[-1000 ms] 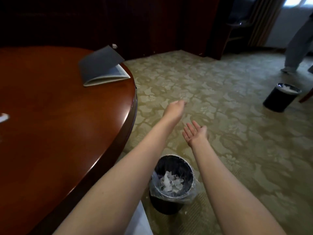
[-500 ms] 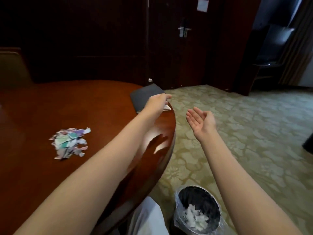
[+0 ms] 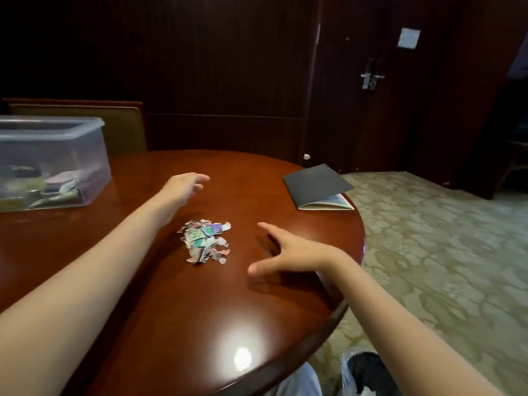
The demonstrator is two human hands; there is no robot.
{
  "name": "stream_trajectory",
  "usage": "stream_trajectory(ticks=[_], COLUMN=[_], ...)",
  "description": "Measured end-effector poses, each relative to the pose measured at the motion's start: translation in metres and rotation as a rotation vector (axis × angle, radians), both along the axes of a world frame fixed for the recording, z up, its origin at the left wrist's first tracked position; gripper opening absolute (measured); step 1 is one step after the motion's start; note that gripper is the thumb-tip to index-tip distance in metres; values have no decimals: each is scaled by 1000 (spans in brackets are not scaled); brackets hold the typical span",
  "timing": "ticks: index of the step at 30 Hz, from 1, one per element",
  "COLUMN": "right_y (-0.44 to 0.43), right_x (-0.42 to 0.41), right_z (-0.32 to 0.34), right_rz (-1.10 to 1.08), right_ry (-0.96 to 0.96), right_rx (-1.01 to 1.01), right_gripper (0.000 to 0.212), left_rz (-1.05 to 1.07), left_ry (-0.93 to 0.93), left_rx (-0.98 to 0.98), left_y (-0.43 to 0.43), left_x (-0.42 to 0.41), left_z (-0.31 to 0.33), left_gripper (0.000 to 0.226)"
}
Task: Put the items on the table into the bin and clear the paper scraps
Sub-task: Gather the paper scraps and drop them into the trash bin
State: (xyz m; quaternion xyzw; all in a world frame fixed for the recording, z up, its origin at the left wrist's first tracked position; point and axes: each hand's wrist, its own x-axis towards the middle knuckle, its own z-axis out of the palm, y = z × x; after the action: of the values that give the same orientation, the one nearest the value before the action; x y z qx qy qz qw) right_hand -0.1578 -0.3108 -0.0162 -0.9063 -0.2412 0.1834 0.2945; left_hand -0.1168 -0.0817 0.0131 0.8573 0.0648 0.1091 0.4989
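A small heap of torn, colourful paper scraps (image 3: 206, 240) lies on the round wooden table (image 3: 200, 310), roughly at its middle as seen from the head camera, with its long axis running from about 11 o'clock to 5 o'clock. The right hand (image 3: 288, 250) hovers low over the tabletop just beside the heap, at its 3 o'clock, fingers spread and empty, thumb toward the person. The left hand (image 3: 184, 185) is near the heap's 11 o'clock, beyond it, loosely open and holding nothing. The two hands thus bracket the pile from opposite sides, and the right looks the nearer one; a sweep together from both sides seems the likely next move. A lined waste bin (image 3: 363, 375) shows partly at the bottom edge, on the carpet at about 5 o'clock from the scraps. A clear plastic storage box (image 3: 51, 164) stands at 9 o'clock, and a dark booklet (image 3: 317, 185) lies at 2 o'clock.
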Motion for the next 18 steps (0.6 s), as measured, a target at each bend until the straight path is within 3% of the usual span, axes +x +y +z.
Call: stream_trajectory(ticks=[2,8,15,18], right_y=[21,67,103,117], right_x=[-1,11,33,42], right_z=[-8,-19,-24,-25], right_rz=[86,49,-37,-66], right_ry=[-125,-187,-253,-254], right_rx=[-168,-186,-162,-146], right_gripper=[108,119,121,122], left_rz=[-23,-170,-265,-257], left_ry=[62,146,115,96], left_rx=[76,323,364,184], left_y=[14,25,17,17], left_x=[-6,-16,-14,-15], left_z=[-7,-24,-42,-42], left_gripper=[40,43,40,40])
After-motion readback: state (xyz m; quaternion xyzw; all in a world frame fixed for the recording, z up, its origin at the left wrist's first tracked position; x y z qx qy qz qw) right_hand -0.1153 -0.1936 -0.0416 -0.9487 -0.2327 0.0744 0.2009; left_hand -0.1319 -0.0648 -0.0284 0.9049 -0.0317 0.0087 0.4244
